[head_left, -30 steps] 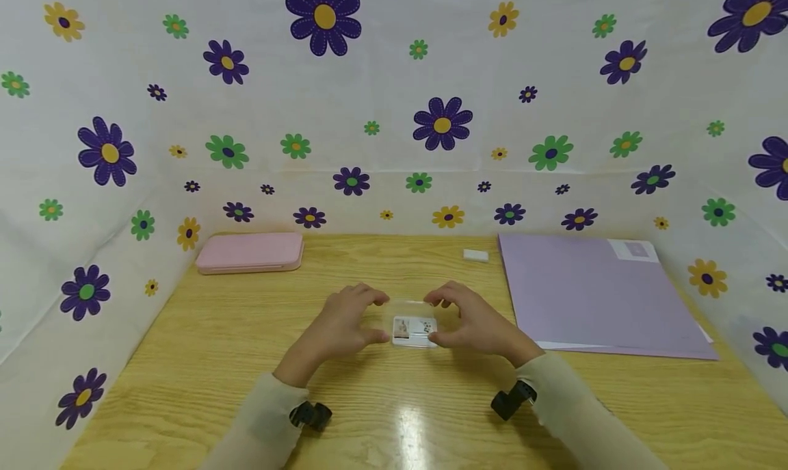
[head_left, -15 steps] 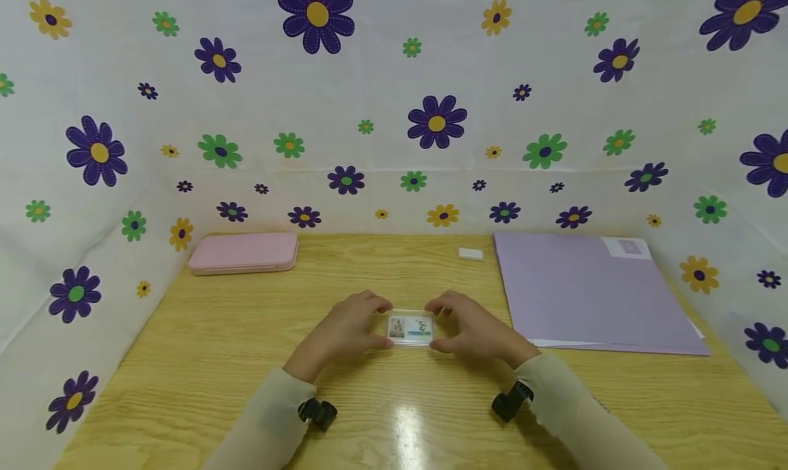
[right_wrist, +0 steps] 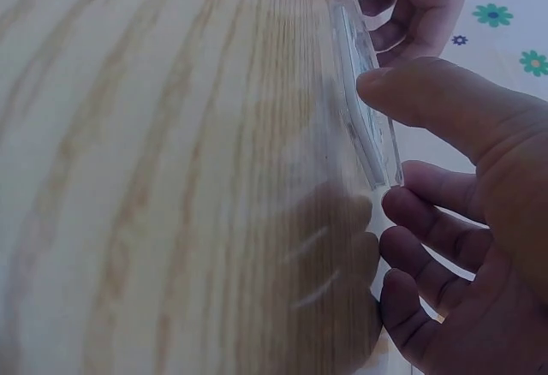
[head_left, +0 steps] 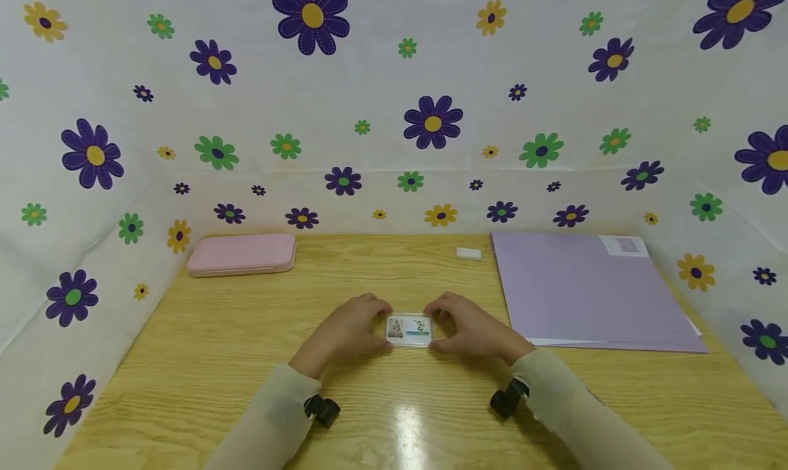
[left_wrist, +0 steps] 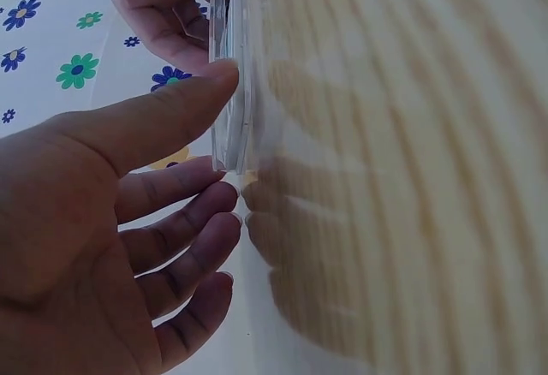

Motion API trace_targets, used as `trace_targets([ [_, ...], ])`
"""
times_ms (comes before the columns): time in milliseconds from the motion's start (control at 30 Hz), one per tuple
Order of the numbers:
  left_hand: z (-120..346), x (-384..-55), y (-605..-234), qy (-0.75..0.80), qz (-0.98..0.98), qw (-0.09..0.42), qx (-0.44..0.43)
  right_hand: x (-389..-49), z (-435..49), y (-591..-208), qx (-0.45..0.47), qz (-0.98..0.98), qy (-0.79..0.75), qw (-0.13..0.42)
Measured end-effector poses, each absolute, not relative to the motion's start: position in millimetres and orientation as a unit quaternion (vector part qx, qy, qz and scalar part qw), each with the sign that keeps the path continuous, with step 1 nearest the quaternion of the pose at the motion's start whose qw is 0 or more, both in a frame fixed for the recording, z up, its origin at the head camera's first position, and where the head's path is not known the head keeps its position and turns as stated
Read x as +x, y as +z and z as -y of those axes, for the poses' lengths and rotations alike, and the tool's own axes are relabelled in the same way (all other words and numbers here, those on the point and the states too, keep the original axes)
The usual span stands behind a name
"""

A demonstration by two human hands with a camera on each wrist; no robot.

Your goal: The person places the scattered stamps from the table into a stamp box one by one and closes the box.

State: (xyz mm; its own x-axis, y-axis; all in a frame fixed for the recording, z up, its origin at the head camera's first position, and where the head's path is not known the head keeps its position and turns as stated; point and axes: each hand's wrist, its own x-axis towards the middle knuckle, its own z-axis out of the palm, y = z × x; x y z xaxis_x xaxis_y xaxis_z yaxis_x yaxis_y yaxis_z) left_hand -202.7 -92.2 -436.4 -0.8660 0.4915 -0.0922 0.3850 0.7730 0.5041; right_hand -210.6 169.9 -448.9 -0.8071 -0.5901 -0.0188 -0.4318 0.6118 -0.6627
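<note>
A small clear plastic case [head_left: 409,330] lies flat on the wooden table in the head view, with a white insert inside that bears a brown picture and a small blue-green print. My left hand [head_left: 352,330] grips its left end, thumb at the near edge and index finger at the far edge. The right hand [head_left: 470,330] holds the other end the same way. In the left wrist view, the left thumb [left_wrist: 184,114] presses along the case's side [left_wrist: 231,127], and the other fingers curve loosely below. The right wrist view shows the right thumb [right_wrist: 424,101] against the case [right_wrist: 372,139].
A pink case [head_left: 242,254] sits at the back left of the table [head_left: 215,367]. Toward the back right lies a small white block [head_left: 468,253], beside a large purple folder [head_left: 585,292] with white sheets under it. A flower-print cloth [head_left: 369,66] walls the back and sides.
The case's clear lid, raised a second ago, has come down flat over the insert. Both hands have lowered with it, and the fingers have closed in on the case's ends.
</note>
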Motion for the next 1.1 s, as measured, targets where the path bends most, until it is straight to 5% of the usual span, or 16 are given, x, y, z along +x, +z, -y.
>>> trace_targets([
  [1100,95,-216,-439,0.262,-0.931,0.154,0.200,-218,-164,-451,-0.271,-0.887,-0.330,0.177],
])
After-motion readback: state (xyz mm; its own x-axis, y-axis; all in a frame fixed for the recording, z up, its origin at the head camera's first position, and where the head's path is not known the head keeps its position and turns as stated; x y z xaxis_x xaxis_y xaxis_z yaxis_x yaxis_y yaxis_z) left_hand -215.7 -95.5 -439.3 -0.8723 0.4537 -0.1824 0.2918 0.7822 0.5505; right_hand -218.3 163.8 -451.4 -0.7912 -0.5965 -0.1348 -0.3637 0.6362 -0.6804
